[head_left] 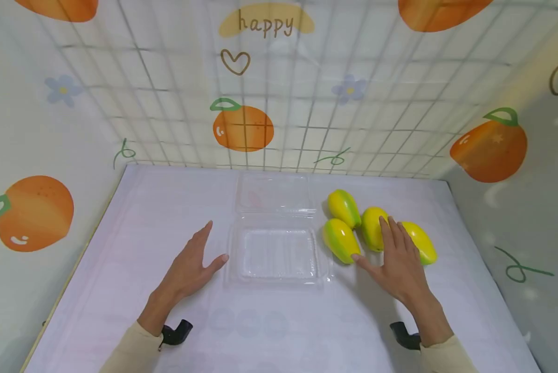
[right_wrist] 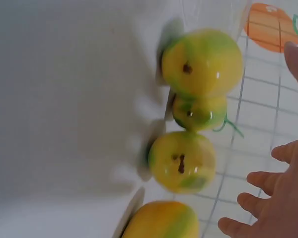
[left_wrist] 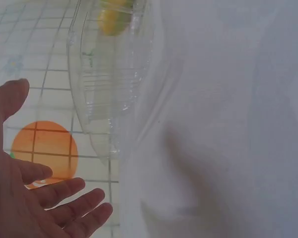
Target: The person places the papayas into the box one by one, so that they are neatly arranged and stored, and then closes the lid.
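A clear plastic clamshell box (head_left: 279,254) lies in the middle of the table, its lid (head_left: 276,194) folded back toward the far wall. To its right sit several glossy yellow-green mangoes (head_left: 341,241), grouped close together. My left hand (head_left: 187,267) hovers left of the box with thumb and fingers spread, holding nothing. Over the near side of the fruit hangs my right hand (head_left: 397,264), also spread and holding nothing; it partly covers a mango (head_left: 418,242) at the right in the head view. In the right wrist view the fingers stay apart from a mango (right_wrist: 181,161).
A white cloth covers the table (head_left: 176,191). Walls with printed oranges close in the back and both sides; the back wall (head_left: 288,134) has a grid pattern. A black wrist strap piece (head_left: 177,332) shows at the left wrist, another (head_left: 404,335) at the right.
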`<state>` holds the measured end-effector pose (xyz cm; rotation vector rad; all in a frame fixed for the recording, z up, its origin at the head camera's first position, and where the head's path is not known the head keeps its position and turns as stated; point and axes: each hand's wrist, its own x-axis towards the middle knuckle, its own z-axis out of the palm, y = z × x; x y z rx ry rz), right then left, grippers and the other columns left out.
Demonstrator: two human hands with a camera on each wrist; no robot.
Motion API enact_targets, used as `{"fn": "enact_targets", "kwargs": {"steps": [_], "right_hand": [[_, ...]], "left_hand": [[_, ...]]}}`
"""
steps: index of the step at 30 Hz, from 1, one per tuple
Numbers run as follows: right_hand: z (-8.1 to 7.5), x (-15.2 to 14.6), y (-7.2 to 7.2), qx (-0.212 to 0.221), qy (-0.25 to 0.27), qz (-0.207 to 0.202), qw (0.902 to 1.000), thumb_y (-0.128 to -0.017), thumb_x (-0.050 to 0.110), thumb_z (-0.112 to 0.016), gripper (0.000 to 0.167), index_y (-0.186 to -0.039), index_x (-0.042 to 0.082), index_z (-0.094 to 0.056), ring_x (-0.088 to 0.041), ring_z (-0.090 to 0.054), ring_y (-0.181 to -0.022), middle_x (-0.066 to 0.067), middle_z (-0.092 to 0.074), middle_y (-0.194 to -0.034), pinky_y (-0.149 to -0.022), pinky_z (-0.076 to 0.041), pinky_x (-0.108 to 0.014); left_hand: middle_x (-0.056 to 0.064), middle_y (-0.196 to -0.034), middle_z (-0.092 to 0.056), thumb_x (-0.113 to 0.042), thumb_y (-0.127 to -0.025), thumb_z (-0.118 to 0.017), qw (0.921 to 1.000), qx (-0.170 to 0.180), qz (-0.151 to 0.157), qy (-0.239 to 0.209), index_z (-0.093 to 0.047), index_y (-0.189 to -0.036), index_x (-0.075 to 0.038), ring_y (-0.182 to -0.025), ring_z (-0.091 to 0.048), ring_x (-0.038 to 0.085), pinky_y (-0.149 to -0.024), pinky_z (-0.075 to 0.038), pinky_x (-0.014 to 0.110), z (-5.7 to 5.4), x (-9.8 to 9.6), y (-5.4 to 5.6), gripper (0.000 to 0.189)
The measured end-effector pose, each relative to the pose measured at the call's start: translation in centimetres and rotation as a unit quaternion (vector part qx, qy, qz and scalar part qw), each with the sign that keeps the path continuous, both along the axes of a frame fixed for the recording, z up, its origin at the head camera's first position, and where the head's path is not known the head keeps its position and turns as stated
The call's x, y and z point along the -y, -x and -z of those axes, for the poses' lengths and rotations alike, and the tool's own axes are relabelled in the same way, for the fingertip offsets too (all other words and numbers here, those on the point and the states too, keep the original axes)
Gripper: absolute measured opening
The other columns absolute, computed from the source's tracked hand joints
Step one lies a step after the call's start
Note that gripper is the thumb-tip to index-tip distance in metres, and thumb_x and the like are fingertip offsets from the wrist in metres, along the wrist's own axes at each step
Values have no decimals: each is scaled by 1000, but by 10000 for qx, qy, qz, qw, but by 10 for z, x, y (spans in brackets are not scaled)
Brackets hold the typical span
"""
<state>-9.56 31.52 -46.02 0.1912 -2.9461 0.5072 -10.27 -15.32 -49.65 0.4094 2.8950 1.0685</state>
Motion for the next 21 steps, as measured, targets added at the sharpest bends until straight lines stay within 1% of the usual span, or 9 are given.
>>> {"fn": "enact_targets", "kwargs": {"steps": [2, 5, 9, 13, 17, 21], "right_hand": [[0, -5, 1, -1, 66, 79, 9999, -89, 60, -67, 108, -163, 8, -8, -50, -12, -148, -26, -13, -164, -112, -15, -75], [-1, -13, 4, -34, 155, 188, 9997, -89, 59, -68, 109, -162, 6, -7, -50, -11, -148, -27, -12, -164, -114, -12, -74], [-4, -23, 7, 16, 205, 413, 9989, -89, 57, -70, 110, -162, 6, -6, -49, -10, -149, -26, -11, -164, -114, -11, -73], [-6, -31, 11, 100, 283, 688, 9972, -88, 55, -71, 109, -162, 6, -7, -49, -11, -148, -27, -12, -164, -113, -12, -75], [-7, -40, 15, 123, 361, 849, 9957, -89, 52, -71, 108, -162, 5, -8, -52, -15, -146, -29, -15, -162, -111, -14, -77], [-6, -50, 17, 133, 431, 978, 9942, -91, 50, -70, 105, -161, 4, -7, -55, -19, -142, -31, -16, -160, -109, -17, -78]], "left_hand": [[11, -162, -31, -59, -99, -56, 9996, 123, -55, -265, -15, -163, -14, -143, -38, 34, -112, -36, 59, 4, -2, 0, 89], [10, -157, -41, -55, -100, -56, 9980, 188, -110, -601, -19, -162, -13, -133, -52, 33, -106, -45, 57, 10, -3, 0, 84], [12, -147, -52, -46, -102, -58, 9955, 167, -147, -916, -28, -159, -7, -120, -61, 31, -97, -52, 52, 15, -6, 1, 75], [14, -138, -59, -39, -104, -58, 9927, 238, -188, -1169, -35, -155, -3, -115, -63, 28, -93, -55, 48, 17, -11, 3, 66], [13, -133, -62, -37, -104, -58, 9892, 428, -334, -1362, -39, -152, -1, -115, -63, 28, -95, -54, 47, 18, -15, 4, 62], [12, -128, -63, -38, -104, -58, 9861, 590, -475, -1476, -43, -149, -2, -113, -64, 29, -97, -53, 49, 19, -19, 6, 61]]}}
